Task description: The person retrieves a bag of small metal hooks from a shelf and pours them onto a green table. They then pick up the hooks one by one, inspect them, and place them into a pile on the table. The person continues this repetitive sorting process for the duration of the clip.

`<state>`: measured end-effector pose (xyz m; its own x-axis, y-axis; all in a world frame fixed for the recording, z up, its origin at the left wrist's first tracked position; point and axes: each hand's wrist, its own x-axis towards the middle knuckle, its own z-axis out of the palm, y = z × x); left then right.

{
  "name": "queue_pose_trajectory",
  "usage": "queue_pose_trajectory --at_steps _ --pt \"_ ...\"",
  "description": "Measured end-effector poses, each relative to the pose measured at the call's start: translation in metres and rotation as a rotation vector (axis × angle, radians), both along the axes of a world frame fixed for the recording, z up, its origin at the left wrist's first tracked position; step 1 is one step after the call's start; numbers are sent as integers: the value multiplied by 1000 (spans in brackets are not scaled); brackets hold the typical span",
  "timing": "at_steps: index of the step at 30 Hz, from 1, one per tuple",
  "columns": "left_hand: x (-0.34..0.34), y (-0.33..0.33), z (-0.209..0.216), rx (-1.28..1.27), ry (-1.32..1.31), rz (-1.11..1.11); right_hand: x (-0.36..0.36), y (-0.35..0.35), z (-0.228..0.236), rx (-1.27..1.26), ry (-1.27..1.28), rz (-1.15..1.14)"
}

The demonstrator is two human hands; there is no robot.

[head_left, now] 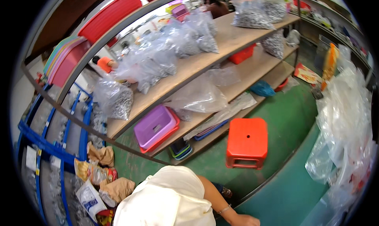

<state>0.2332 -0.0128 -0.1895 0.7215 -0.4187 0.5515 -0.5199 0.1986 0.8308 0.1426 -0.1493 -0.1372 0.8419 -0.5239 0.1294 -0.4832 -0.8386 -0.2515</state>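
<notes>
My white-sleeved left shoulder (166, 202) fills the bottom middle of the head view. From the sleeve my bare left forearm comes out, bent at the elbow, with a thin bracelet at the wrist. My left hand (244, 220) is over the near edge of a dark green table (272, 202). The lower edge of the picture cuts the hand off, so its fingers and anything in them are hidden. My right hand is out of view. A heap of clear plastic bags (341, 119) lies along the table's right side.
A red stool (247, 141) stands on the green floor. Behind it, wooden shelves (221, 44) hold several bags of small metal parts (118, 101) and stacked purple and red basins (156, 127). Blue racks (51, 143) and paper sacks (118, 188) are at left. Other people (106, 63) are beyond the shelves.
</notes>
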Motion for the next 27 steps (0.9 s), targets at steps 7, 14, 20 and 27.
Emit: queue_pose_trajectory --at_steps 7,14,20,27 --pt "5 139 -7 406 109 518 19 36 -5 -6 -37 189" --pt "-10 200 -98 656 373 616 34 56 -6 -13 -69 260" --pt "26 227 -84 1123 494 676 38 65 -4 -41 -87 258" --pt "110 218 -128 1621 97 819 6 43 6 -106 -77 65"
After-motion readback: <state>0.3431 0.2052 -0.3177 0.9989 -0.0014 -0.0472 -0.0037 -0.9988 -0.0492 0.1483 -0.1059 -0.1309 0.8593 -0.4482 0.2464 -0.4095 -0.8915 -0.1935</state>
